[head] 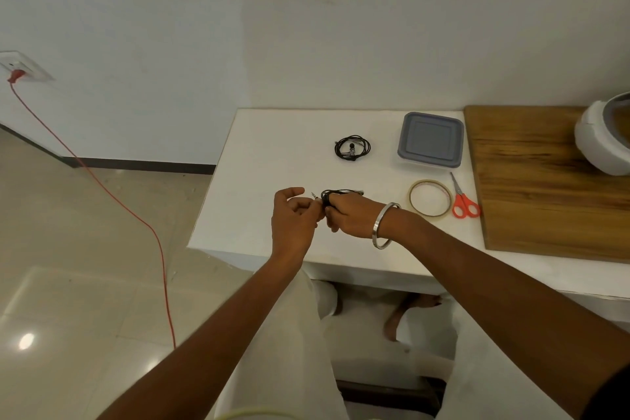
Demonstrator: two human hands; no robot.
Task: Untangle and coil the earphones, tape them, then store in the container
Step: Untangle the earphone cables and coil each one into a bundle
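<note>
**A:** Nearest the camera, what does each hand have?

**B:** The right hand has its fingers curled round a black coil of earphones, which is wound over those fingers and held above the near part of the white table; the left hand sits just beside it, on the coil's left, its fingertips pinching the free end of the cable; the small jack plug pokes out up and to the left of that pinch.

**B:** So the loose end lies left of the coil, toward the left hand; the coil's loops stand roughly across the right hand's fingers.

**A:** And what does the next move turn on?

**B:** Probably on that short tail; it looks as if the left hand has to carry it round or tuck it in while the right hand keeps the loops from springing apart; that is a judgement, nothing more.

**A:** Where is the tape?

**B:** The tape roll lies flat to the right, beyond the right wrist and its metal bangle, so the right hand is nearer; the red-handled scissors lie just beside the roll.

**A:** Farther back?

**B:** A second earphone coil lies flat mid-table; the grey-lidded container sits to its right, lid on.
</note>
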